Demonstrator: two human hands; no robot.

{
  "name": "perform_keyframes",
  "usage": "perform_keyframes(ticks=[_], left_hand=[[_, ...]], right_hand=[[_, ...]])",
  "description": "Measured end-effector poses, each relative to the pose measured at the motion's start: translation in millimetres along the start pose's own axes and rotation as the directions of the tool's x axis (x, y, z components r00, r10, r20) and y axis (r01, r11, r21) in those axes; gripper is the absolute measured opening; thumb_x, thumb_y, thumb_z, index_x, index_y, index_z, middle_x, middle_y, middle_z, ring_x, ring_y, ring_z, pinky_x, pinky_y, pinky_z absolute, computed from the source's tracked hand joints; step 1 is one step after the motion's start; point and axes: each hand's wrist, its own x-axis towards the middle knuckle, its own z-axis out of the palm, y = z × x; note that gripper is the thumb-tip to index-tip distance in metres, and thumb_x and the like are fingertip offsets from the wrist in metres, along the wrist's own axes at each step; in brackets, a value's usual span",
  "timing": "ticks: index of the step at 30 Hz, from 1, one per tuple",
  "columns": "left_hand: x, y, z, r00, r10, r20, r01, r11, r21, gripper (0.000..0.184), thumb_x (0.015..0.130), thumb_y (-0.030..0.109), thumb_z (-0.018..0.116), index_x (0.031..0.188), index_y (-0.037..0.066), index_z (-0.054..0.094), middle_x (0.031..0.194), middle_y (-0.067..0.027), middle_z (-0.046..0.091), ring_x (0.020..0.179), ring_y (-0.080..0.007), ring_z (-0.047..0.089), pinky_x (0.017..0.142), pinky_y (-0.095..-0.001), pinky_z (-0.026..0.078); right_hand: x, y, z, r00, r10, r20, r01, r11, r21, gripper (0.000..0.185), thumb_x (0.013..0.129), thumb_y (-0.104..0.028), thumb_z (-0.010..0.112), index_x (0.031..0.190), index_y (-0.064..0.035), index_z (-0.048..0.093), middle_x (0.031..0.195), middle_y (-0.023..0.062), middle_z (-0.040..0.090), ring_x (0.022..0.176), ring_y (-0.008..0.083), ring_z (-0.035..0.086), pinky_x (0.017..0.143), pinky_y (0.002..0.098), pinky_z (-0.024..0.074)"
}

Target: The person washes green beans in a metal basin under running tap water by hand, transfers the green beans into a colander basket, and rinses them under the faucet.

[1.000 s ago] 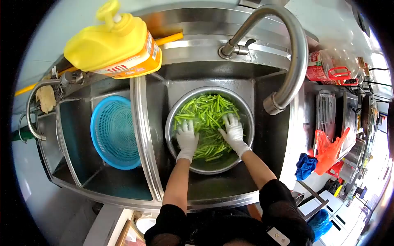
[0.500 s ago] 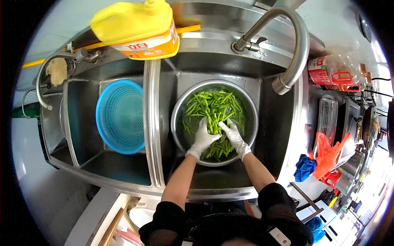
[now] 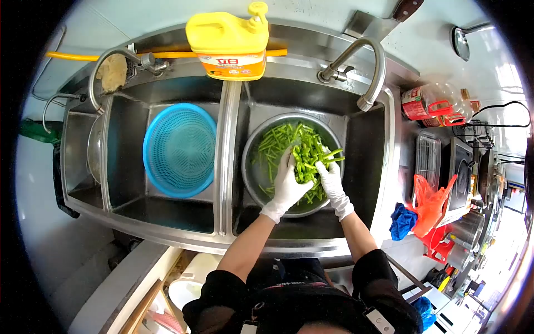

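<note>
In the right-hand sink a round metal basin holds water and many thin, cut green vegetable strips. My left hand and my right hand, both in white gloves, are cupped around a heaped bunch of these strips above the basin. The left hand presses the bunch from its left side, fingers partly hidden behind it. The right hand closes on it from the other side, and a few strips stick out past its fingers. More strips lie in the water below.
A blue plastic colander stands in the middle sink. Behind the divider sits a yellow detergent jug. The curved faucet reaches over the right sink's back corner. Plastic bottles and a red bag are to the right.
Both hands have lifted a bunch of strips up from the water, moving slightly right. The camera view has shifted, showing more of the wall with a cleaver and a ladle.
</note>
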Motion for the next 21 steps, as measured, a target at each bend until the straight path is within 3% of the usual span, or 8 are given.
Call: perform_keyframes(ticks=[9, 16, 21], left_hand=[[2, 13, -9, 1.000, 0.009, -0.019, -0.010, 0.998, -0.070, 0.092, 0.061, 0.018, 0.081, 0.138, 0.004, 0.033, 0.139, -0.0203, 0.034, 0.127, -0.0381, 0.038, 0.103, -0.0413, 0.037], [2, 24, -14, 1.000, -0.003, -0.007, 0.002, 0.993, -0.115, 0.093, 0.062, 0.018, 0.081, 0.139, 0.006, 0.031, 0.140, -0.0168, 0.035, 0.126, -0.0365, 0.039, 0.101, -0.0401, 0.039], [-4, 21, -9, 0.999, -0.017, -0.039, 0.012, 0.992, -0.123, 0.094, 0.061, 0.017, 0.081, 0.139, 0.003, 0.031, 0.138, -0.0193, 0.036, 0.125, -0.0381, 0.040, 0.103, -0.0406, 0.038]], right_hand=[[-1, -16, 1, 0.996, -0.081, -0.024, 0.079, 0.993, -0.089, 0.047, 0.090, -0.012, 0.061, 0.133, 0.0008, 0.046, 0.127, 0.0079, 0.053, 0.115, 0.0156, 0.048, 0.101, 0.0297, 0.0361], [-4, -22, -1, 1.000, -0.010, -0.017, 0.008, 0.997, -0.080, 0.047, 0.090, -0.013, 0.061, 0.133, 0.0016, 0.045, 0.128, 0.0091, 0.052, 0.116, 0.0169, 0.047, 0.102, 0.0297, 0.0351], [-7, -35, 3, 1.000, 0.019, -0.013, -0.020, 0.995, -0.098, 0.048, 0.090, -0.014, 0.062, 0.132, 0.0020, 0.046, 0.127, 0.0102, 0.053, 0.114, 0.0168, 0.049, 0.099, 0.0292, 0.0378]])
